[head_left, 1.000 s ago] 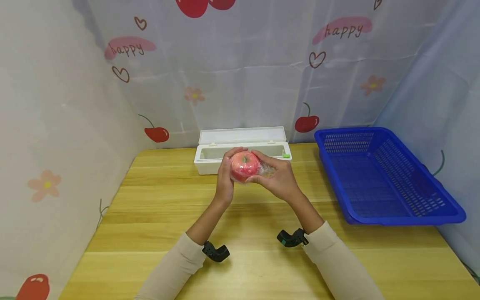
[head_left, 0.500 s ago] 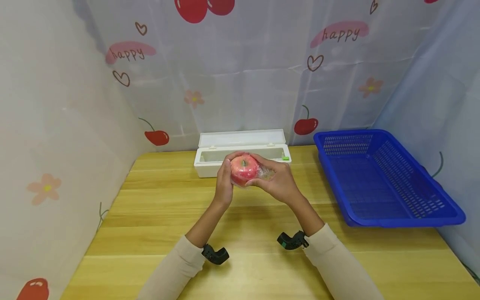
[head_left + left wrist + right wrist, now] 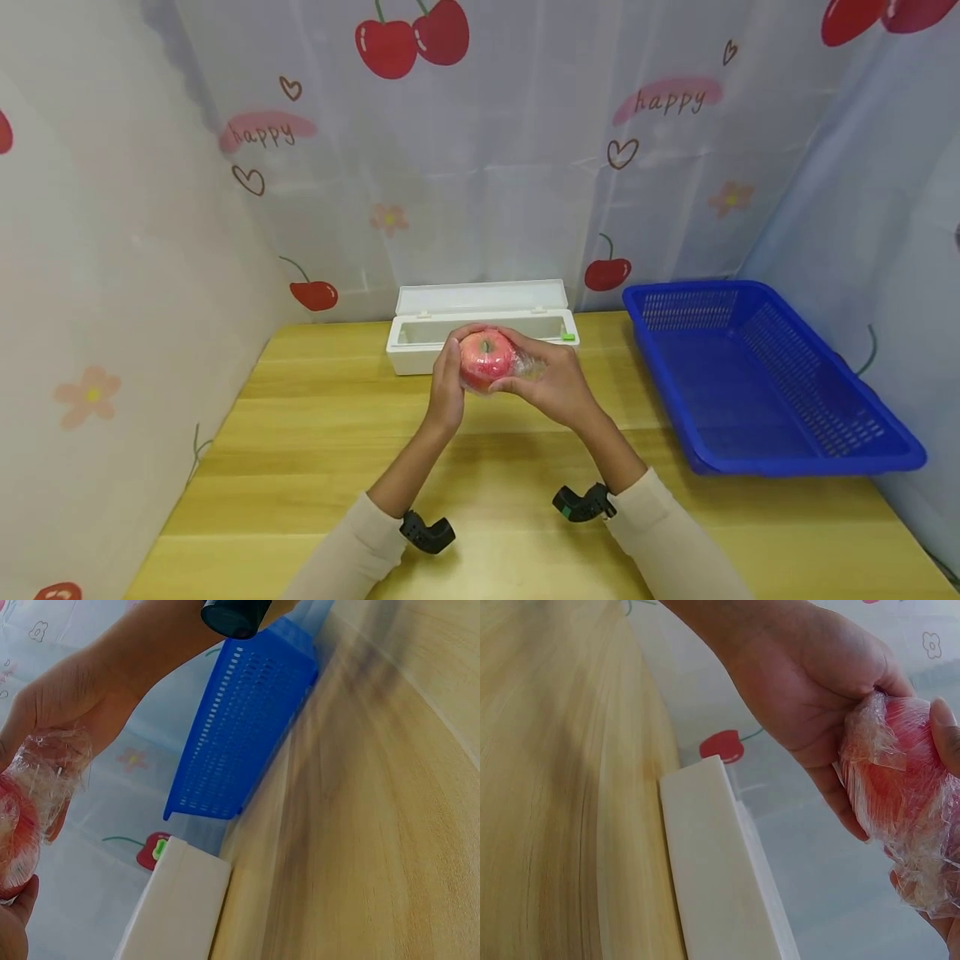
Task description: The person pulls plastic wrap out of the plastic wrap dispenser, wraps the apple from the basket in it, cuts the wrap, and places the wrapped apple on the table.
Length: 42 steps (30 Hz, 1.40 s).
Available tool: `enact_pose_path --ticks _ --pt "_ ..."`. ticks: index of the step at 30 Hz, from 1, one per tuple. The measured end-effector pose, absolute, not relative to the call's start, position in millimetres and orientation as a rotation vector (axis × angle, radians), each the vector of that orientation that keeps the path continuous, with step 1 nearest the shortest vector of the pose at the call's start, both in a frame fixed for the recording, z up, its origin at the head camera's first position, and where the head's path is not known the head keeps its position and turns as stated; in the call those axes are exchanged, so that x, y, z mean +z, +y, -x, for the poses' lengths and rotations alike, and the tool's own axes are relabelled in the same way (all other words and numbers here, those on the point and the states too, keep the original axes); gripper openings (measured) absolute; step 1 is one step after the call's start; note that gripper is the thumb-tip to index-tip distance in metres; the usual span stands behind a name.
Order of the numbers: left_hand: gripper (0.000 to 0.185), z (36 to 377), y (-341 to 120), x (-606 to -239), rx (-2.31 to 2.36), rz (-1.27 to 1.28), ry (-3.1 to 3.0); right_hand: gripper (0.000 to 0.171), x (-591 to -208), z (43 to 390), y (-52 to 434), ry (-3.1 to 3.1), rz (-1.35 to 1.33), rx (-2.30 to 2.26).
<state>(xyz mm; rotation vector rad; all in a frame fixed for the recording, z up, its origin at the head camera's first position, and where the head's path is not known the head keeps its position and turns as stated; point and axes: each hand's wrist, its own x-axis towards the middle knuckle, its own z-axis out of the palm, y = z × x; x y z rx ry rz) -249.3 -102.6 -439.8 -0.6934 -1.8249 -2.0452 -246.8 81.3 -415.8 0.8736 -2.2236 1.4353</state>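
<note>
A red apple (image 3: 486, 358) wrapped in clear cling film is held above the wooden table (image 3: 315, 450), just in front of the white dispenser box (image 3: 420, 342). My left hand (image 3: 448, 385) grips its left side with curled fingers. On the right side, my right hand (image 3: 555, 382) holds the apple and pinches the bunched film (image 3: 527, 363). The right wrist view shows the wrapped apple (image 3: 900, 780) with crinkled film (image 3: 930, 881) and my left hand (image 3: 810, 690) round it. In the left wrist view the film (image 3: 49, 769) and apple (image 3: 15, 847) sit at the left edge.
The white dispenser box stands open at the back of the table with its lid (image 3: 482, 297) up. A blue plastic basket (image 3: 757, 379) sits at the right. Cherry-print curtains (image 3: 487, 150) close in the back and sides.
Both hands keep their hold on the wrapped apple. The head view has tilted up a little, so everything sits lower in the frame.
</note>
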Motion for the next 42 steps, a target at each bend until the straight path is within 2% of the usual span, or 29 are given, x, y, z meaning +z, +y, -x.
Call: enact_pose_path --ticks 5,14,21,33,38,42 --pt "0.051 245 -103 -442 -2.062 0.7 -1.829 0.075 -419 245 81 -2.207 -0.889 1.45" --pt "0.065 251 -103 -441 -2.139 0.764 -1.726 0.075 -417 246 81 -2.209 -0.915 1.48" --pt "0.064 248 -100 -442 -2.017 0.585 -1.795 0.073 -416 245 76 -2.179 -0.933 1.499" --pt "0.059 245 -98 -443 -1.972 0.535 -1.796 0.073 -418 244 74 -2.164 -0.928 1.43" --pt "0.06 248 -99 -438 -2.144 0.57 -1.71 0.074 -418 244 74 -2.151 -0.917 1.424" --pt "0.066 243 -98 -431 -2.461 0.406 -1.574 0.076 -416 243 71 -2.151 -0.888 1.377"
